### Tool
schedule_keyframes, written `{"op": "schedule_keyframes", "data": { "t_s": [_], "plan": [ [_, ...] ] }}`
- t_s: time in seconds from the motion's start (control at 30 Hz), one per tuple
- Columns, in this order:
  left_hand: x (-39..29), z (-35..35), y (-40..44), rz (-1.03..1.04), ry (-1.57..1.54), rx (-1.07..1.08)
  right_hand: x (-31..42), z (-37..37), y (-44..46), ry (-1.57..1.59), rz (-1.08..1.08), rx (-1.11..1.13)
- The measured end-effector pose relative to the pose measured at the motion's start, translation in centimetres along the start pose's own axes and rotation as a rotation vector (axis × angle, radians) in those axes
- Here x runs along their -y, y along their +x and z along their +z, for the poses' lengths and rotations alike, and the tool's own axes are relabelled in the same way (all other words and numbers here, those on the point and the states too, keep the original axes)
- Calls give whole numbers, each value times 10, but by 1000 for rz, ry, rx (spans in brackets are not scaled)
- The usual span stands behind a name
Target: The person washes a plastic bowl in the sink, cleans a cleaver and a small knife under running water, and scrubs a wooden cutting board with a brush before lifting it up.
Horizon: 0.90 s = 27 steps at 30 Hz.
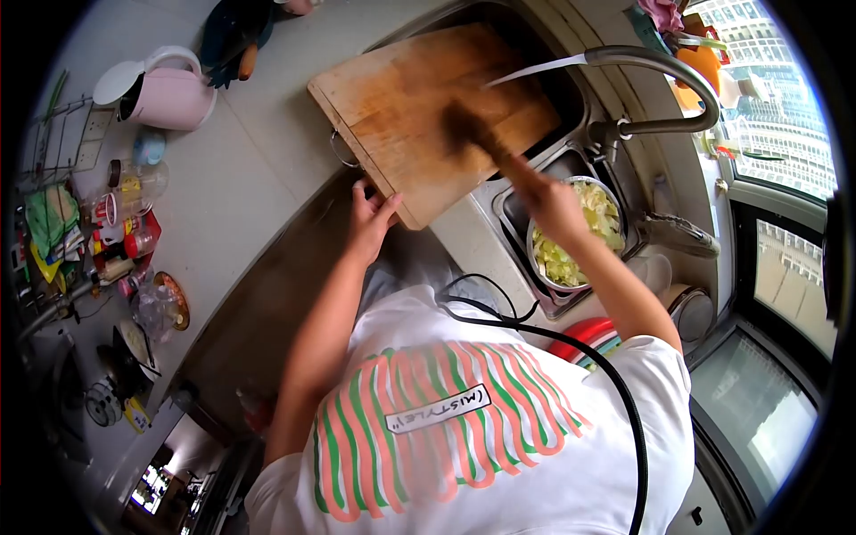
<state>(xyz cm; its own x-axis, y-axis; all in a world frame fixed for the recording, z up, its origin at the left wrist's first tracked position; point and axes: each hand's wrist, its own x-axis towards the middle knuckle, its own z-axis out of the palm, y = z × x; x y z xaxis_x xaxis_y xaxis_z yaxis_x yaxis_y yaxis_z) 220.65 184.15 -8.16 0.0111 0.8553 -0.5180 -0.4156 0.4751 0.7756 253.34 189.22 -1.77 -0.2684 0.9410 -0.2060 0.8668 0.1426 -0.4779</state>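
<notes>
A wooden cutting board (410, 98) lies tilted over the sink, its surface wet. My left hand (367, 221) is closed on the board's near corner, with the thumb on top and fingers at the edge. In my right hand (551, 209) is the handle of a wooden-handled brush (499, 153). Its dark head is smeared by motion over the middle of the board. From the curved faucet (704, 111), a stream of water (539, 68) runs onto the board. Beside my right forearm, a bowl of chopped cabbage (571, 259) sits in the smaller basin.
The sink (571, 89) rim surrounds the board's far side. On the left counter stand a pink kettle (174, 98), jars (143, 183) and bottles. A black cable (615, 383) hangs across my chest. Windows (767, 98) line the right side, and a pot (691, 312) stands near them.
</notes>
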Motion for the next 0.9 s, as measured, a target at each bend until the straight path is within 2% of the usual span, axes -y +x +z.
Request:
{"op": "schedule_keyframes", "data": {
  "t_s": [0.07, 0.1, 0.13, 0.2, 0.3, 0.4, 0.47, 0.5, 0.6, 0.67, 0.7, 0.73, 0.8, 0.87, 0.9],
  "plan": [
    [1, 0, 1, 3, -10, 1, 23, 6, -16, 66, -55, 42],
    [2, -2, 2, 5, -15, 9, 21, 7, -12, 36, 2, 101],
    [3, -3, 2, 4, -18, 17, -6, 26, -4, -31, 20, 46],
    [1, -2, 0, -6, -6, 17, -31, 28, 21, -106, 229, -98],
    [-4, -2, 2, -12, 20, 14, -30, 13, 19, -44, 180, -126],
    [-1, -2, 0, -17, 14, 3, 19, 0, -10, 85, -6, -29],
    [0, -1, 2, -11, 5, 2, 52, -13, -17, 95, -11, 109],
    [1, -2, 2, -9, 8, 4, 47, -3, -15, 96, -55, 108],
    [0, -4, -1, -32, 52, -6, -7, 35, 26, 15, 120, -26],
    [-1, -3, 2, -18, 76, 3, -4, 15, 49, 75, 301, -101],
    [2, -4, 4, 7, 84, 10, 0, 20, 48, 89, 182, -185],
    [2, -5, 3, 23, 95, 16, 20, 16, 43, 150, 90, -153],
    [4, -6, 0, 25, 88, 16, 59, 9, 27, 100, 97, 50],
    [2, -4, 4, 34, 95, 17, 76, 21, 16, 238, -41, -4],
    [1, -4, 4, 31, 112, 15, 78, 24, 18, 222, -2, 90]
  ]
}}
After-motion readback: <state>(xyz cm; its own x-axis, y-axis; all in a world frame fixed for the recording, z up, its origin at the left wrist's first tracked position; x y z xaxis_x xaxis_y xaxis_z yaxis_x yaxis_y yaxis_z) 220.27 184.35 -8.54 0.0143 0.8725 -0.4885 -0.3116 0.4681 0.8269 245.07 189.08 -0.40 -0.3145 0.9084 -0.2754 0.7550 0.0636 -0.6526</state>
